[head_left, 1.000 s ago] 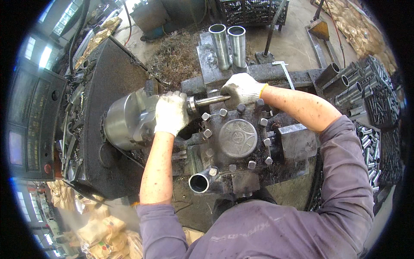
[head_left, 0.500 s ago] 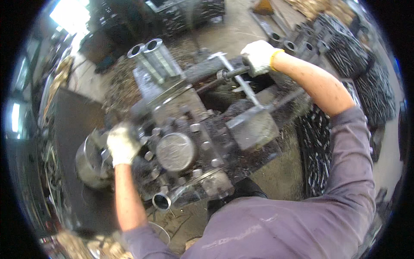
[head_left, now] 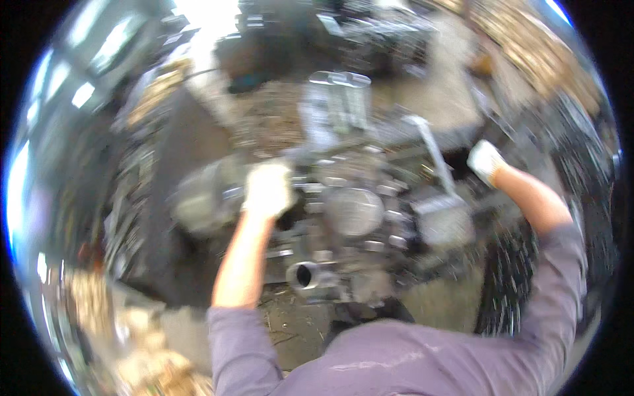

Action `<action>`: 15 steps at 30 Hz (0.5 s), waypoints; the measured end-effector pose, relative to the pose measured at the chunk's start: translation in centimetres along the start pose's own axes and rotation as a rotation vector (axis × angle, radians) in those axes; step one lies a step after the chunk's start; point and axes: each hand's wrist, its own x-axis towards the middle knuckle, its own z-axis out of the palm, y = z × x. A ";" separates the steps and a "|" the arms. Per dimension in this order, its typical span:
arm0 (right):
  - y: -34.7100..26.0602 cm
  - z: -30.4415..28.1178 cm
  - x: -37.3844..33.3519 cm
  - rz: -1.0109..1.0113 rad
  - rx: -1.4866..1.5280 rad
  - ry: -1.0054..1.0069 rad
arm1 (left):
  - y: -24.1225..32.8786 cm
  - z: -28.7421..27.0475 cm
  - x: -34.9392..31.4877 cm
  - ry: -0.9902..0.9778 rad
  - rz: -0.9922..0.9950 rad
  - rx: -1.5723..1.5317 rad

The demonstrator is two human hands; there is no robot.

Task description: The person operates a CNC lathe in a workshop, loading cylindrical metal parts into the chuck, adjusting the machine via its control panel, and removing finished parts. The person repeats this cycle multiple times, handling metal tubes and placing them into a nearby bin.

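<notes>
Motion blurs the whole view. My left hand (head_left: pixel 269 189), in a white glove, is between a round metal drum-like part (head_left: pixel 208 195) of the machine and a bolted metal block with a round cap (head_left: pixel 354 211); its fingers are smeared. Off to the right, my gloved right hand (head_left: pixel 485 160) looks closed, but what it holds, if anything, cannot be made out. A caliper (head_left: pixel 432 152) lies between the block and that hand, its lower end by a grey metal piece (head_left: pixel 446 221). Two shiny tubes (head_left: pixel 343 102) stand behind the block. A short tube (head_left: pixel 305 276) opens toward me in front.
A dark panel (head_left: pixel 191 132) rises left of the machine. Piles of dark metal pieces (head_left: pixel 505 284) lie at the right. Metal shavings (head_left: pixel 267 115) cover the ground behind, and brown sacking-like material (head_left: pixel 155 369) lies at the lower left.
My view has swung left, so the machine appears farther right. My right hand, earlier closed on a dark rod beside the caliper, is now farther right of the caliper. My left hand stays between drum and block.
</notes>
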 end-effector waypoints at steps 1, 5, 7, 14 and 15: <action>0.0 -1.4 -0.1 0.035 -0.010 0.058 | -0.1 -1.0 -0.5 -0.024 0.015 -0.023; -1.8 -11.4 0.0 0.320 0.412 0.400 | -3.8 -6.1 -5.3 0.434 0.149 -0.093; -5.8 -17.5 1.0 0.310 0.657 0.784 | -8.3 -10.1 -7.1 0.546 0.005 -0.121; -18.7 -30.4 4.6 0.158 0.892 1.033 | -27.6 -25.3 -10.3 0.483 -0.635 0.504; -19.3 -30.8 4.9 0.152 0.903 1.000 | -29.6 -26.8 -10.3 0.391 -0.715 0.503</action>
